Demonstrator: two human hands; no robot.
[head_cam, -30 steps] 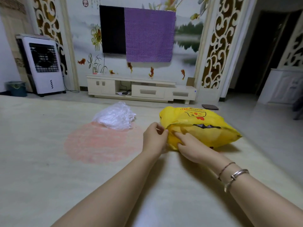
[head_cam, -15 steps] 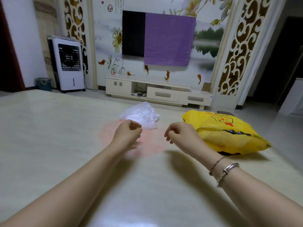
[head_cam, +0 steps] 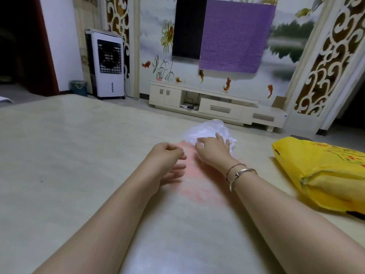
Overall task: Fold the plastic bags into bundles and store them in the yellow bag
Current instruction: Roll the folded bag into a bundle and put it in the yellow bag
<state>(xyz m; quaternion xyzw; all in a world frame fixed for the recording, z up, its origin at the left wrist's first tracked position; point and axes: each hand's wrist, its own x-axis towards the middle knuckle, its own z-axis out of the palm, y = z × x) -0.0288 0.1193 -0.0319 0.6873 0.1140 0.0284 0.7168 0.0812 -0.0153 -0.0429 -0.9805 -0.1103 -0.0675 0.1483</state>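
Observation:
A crumpled clear plastic bag (head_cam: 207, 129) lies on the pale table, at the far end of a pink patch (head_cam: 199, 186). My right hand (head_cam: 213, 150), with bracelets on its wrist, lies on the near side of that bag with its fingers spread over the plastic. My left hand (head_cam: 167, 161) hovers just left of it above the pink patch, fingers loosely curled and holding nothing. The stuffed yellow bag (head_cam: 325, 175) lies on its side at the right edge of the view, apart from both hands.
The table (head_cam: 69, 155) stretches wide to the left and towards me. Beyond its far edge stand a white TV cabinet (head_cam: 217, 107), a white air cooler (head_cam: 107, 64) and a small bin (head_cam: 79, 88) on the floor.
Both hands left the yellow bag's mouth and moved left. My right hand now rests on the clear plastic bag. The view turned left, so the yellow bag sits further right.

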